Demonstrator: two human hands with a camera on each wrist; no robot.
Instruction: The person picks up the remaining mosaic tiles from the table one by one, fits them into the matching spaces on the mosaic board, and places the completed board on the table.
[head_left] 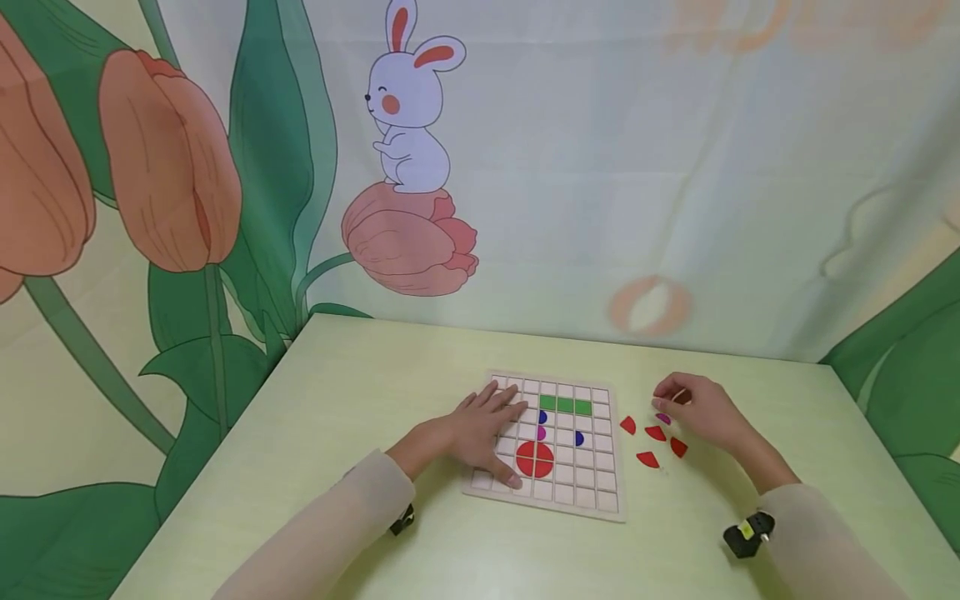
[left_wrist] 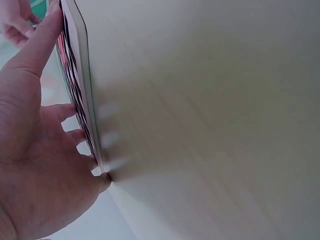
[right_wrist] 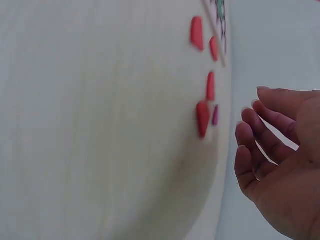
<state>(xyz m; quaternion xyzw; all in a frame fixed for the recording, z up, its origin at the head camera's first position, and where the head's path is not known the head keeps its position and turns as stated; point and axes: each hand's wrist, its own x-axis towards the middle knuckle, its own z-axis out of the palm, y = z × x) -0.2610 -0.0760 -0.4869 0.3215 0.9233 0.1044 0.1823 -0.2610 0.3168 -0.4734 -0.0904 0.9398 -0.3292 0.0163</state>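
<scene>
My left hand [head_left: 480,429] rests with spread fingers on the left side of a pale square grid board [head_left: 586,478]; in the left wrist view its fingertips lie along the board's edge. Red quarter-circle pieces form a full red circle [head_left: 535,459] there. Three green squares [head_left: 566,405], two dark blue half circles [head_left: 579,438] and a magenta half circle [head_left: 541,433] also sit on the grid. To the right, my right hand [head_left: 705,408] hovers near a loose purple piece [head_left: 663,418]. In the right wrist view its loosely bent fingers hold nothing, thumb apart from fingertips.
Several loose red quarter-circle pieces [head_left: 656,433] lie on the table [head_left: 360,375] between the board and my right hand. A printed curtain [head_left: 555,183] with a rabbit and tulips hangs behind the table's back edge. Each wrist wears a small black camera [head_left: 748,535].
</scene>
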